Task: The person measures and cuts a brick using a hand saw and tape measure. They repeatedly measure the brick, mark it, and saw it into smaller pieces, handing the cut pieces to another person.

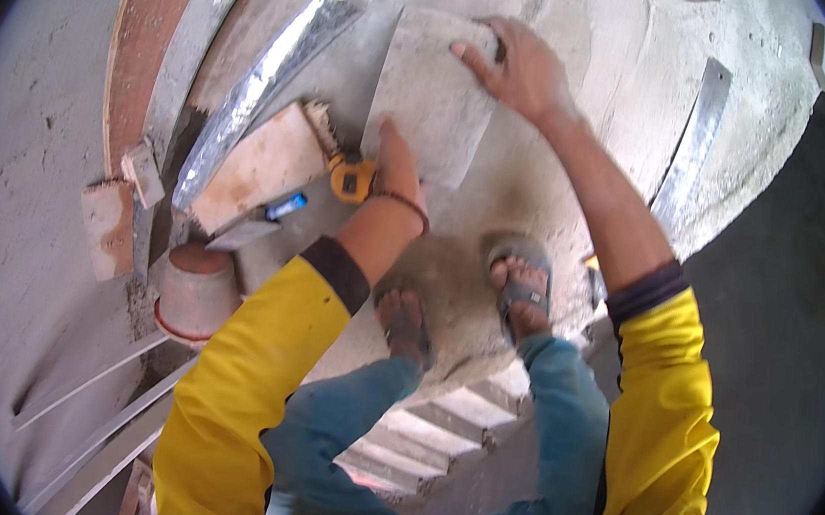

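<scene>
A flat grey rectangular tile (435,89) lies tilted slightly in front of me, above or on the dusty concrete; I cannot tell which. My right hand (527,74) grips its far right corner, thumb over the top face and fingers curled round the edge. At the near left edge is my left hand (399,171), its thumb on the tile and its other fingers mostly hidden. Close beside the left wrist sits a yellow tape measure (350,181). Left of that are a brush-like bristled piece (322,125) and a small blue object (286,206).
A shiny foil-like strip (259,91) and a pale board (263,169) lie at left, near an upturned bucket (196,290). A metal straightedge (695,136) rests at right. Steps (446,417) descend behind my sandalled feet; the landing's edge drops away at right.
</scene>
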A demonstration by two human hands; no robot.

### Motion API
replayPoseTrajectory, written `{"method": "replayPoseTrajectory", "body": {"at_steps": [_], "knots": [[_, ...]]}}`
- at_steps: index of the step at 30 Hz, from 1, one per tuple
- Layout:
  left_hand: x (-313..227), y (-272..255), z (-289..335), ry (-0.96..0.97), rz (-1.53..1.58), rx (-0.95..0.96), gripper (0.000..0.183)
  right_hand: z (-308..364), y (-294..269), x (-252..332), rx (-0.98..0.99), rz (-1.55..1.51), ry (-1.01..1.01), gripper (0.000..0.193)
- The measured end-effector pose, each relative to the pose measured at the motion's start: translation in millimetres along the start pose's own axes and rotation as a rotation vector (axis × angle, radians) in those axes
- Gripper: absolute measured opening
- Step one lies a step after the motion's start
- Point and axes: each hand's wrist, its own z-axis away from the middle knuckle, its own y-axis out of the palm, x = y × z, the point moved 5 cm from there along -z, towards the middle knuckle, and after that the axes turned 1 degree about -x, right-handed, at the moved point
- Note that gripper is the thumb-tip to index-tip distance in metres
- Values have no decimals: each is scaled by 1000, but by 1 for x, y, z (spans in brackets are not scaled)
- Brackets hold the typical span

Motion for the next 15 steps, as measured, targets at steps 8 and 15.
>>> {"method": "replayPoseTrajectory", "body": {"at_steps": [8,15], "knots": [[-62,80,14,551,-643,409,81,124,-20,-81,-133,-227,428,45],[-97,181,39,1658,-1208,727,68,199,14,37,259,-824,98,25]]}}
